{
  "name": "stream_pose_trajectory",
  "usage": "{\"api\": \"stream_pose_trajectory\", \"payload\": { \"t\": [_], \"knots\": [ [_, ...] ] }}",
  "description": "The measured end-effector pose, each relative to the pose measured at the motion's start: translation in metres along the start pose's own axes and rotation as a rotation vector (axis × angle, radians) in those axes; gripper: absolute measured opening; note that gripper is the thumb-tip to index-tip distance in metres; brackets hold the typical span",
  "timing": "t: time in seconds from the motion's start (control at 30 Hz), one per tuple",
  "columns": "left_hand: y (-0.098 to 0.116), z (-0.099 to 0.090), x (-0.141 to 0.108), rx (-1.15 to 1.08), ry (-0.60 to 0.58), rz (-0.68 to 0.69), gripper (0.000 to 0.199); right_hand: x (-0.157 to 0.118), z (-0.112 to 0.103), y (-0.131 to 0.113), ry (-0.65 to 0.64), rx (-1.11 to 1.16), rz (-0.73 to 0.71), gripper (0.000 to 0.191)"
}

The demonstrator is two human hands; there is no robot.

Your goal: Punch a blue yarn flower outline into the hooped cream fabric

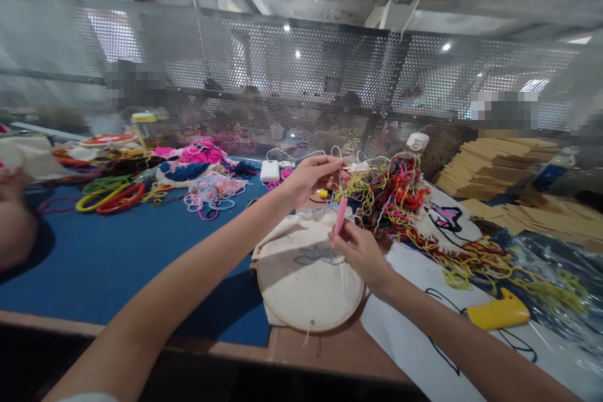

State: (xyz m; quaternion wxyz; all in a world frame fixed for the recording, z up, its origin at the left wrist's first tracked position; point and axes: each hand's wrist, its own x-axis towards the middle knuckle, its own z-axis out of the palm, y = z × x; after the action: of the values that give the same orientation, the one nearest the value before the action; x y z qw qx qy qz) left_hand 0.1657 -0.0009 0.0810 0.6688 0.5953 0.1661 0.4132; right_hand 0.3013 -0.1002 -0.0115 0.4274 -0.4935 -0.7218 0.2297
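My right hand [360, 248] is closed round a pink punch needle handle [341, 217], held upright over the embroidery hoop. Just above it, my left hand [313, 181] pinches a strand of blue-grey yarn [342, 183] that runs down to the top of the pink handle. Below both hands, at the table's front edge, lies the round wooden hoop [301, 328] with cream cloth [301, 295] stretched in it. A blue-grey flower outline [311, 256] shows on the cloth. The tip of the punch needle is hidden by my right hand.
Tangled yarn [409, 195] lies behind and right of the hoop. A yellow-handled tool [498, 312] rests on white paper [400, 314]. Scissors [120, 200] and more yarn [214, 188] lie left. Brown envelopes [490, 163] are stacked far right. Another person's arm [16, 226] is at the left edge.
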Motion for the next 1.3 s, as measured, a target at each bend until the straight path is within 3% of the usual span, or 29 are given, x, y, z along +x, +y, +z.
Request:
{"api": "stream_pose_trajectory", "payload": {
  "t": [0.4,0.63,0.73,0.9,1.0,1.13,1.3],
  "knots": [
    [0.009,-0.003,0.001,0.135,0.067,-0.019,0.01,0.0,0.003,0.009,0.048,0.121,0.041,0.023],
    [0.007,-0.008,0.001,0.288,0.0,-0.002,0.015,0.0,0.005,0.011,0.039,0.113,0.035,0.025],
    [0.013,-0.01,0.001,0.601,-0.128,-0.056,0.025,0.0,0.005,0.012,0.039,0.119,0.038,0.025],
    [0.02,-0.02,-0.015,1.443,-0.305,-0.319,0.022,0.0,0.002,0.007,0.041,0.198,0.074,0.023],
    [0.012,-0.033,-0.04,1.64,-0.14,-0.378,0.03,0.0,0.002,0.005,0.037,0.32,0.114,0.024],
    [-0.009,-0.051,-0.073,1.736,-0.037,-0.387,0.031,0.001,0.004,0.005,0.009,0.44,0.169,0.023],
    [-0.023,-0.058,-0.086,1.803,0.137,-0.162,0.046,-0.001,0.005,0.003,-0.021,0.49,0.204,0.02]
  ]
}}
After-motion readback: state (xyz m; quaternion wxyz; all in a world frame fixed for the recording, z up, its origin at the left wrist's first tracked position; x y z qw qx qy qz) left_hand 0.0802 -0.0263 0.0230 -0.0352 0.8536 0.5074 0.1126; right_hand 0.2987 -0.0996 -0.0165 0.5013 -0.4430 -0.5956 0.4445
